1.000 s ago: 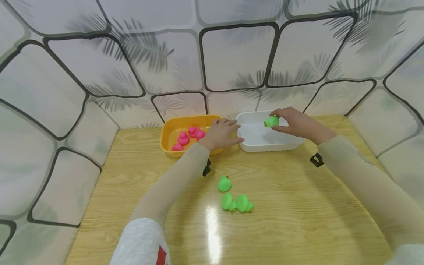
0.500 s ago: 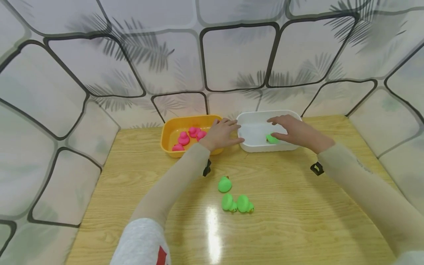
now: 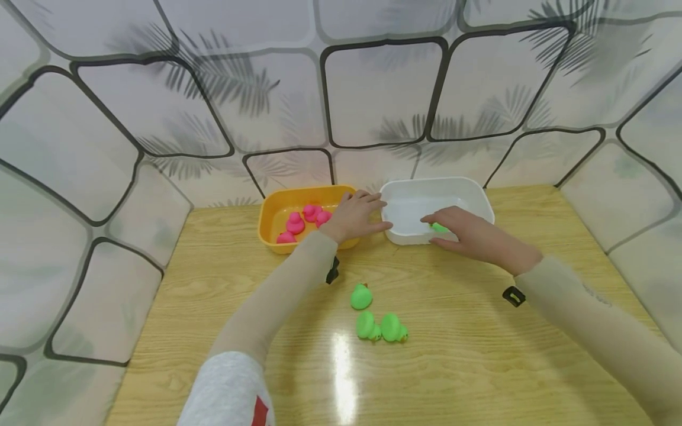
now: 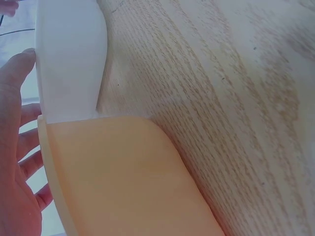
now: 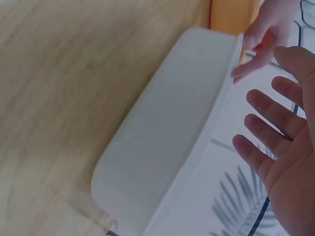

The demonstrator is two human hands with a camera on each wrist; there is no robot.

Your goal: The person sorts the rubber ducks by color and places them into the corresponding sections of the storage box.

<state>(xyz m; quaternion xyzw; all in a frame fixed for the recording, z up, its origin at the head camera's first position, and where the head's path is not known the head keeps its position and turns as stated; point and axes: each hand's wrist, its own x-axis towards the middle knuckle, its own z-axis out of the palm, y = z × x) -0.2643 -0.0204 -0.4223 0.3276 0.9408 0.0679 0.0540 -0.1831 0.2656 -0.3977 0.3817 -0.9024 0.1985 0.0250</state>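
Note:
My left hand [image 3: 348,218] lies across the right end of the yellow tub [image 3: 264,228], its spread fingertips at the near left rim of the white tub [image 3: 407,204]. In the left wrist view its thumb touches the white rim. Over the white tub's front right side hovers my right hand [image 3: 471,235], and the right wrist view shows its fingers apart, holding nothing. Partly hidden beneath those fingers, a small green rubber duck [image 3: 439,227] lies in the white tub. Several pink rubber ducks [image 3: 295,222] sit in the yellow tub.
On the wooden table [image 3: 469,355], nearer to me, lie a green duck [image 3: 361,296], a tipped green duck [image 3: 366,325] and another tipped green duck [image 3: 391,327]. A patterned wall covering [image 3: 383,94] rises directly behind the tubs and along both sides.
My right hand has let go of the green duck, which dropped into the white tub. That hand has since moved lower and toward me. The left hand has stayed put.

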